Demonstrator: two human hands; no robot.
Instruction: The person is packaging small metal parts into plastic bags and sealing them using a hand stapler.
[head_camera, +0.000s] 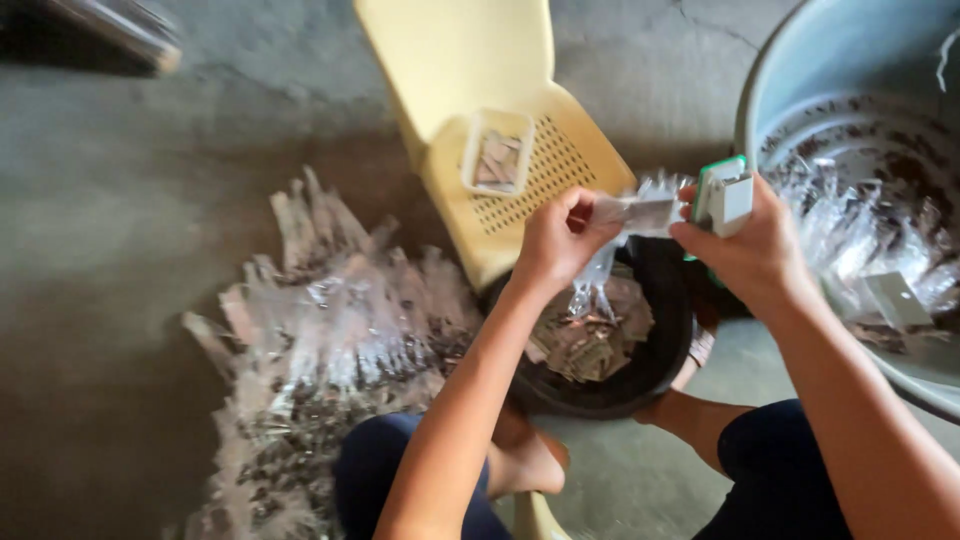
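Both hands (650, 235) grip packet (640, 212) and stapler (724, 196).

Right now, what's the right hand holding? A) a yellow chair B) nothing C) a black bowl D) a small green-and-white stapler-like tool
D: the right hand grips a small green-and-white tool, raised next to the clear packet that the left hand pinches above the black bowl.

glossy clear plastic packets (330, 340), matt yellow plastic chair (480, 90), rough grey concrete floor (110, 250).
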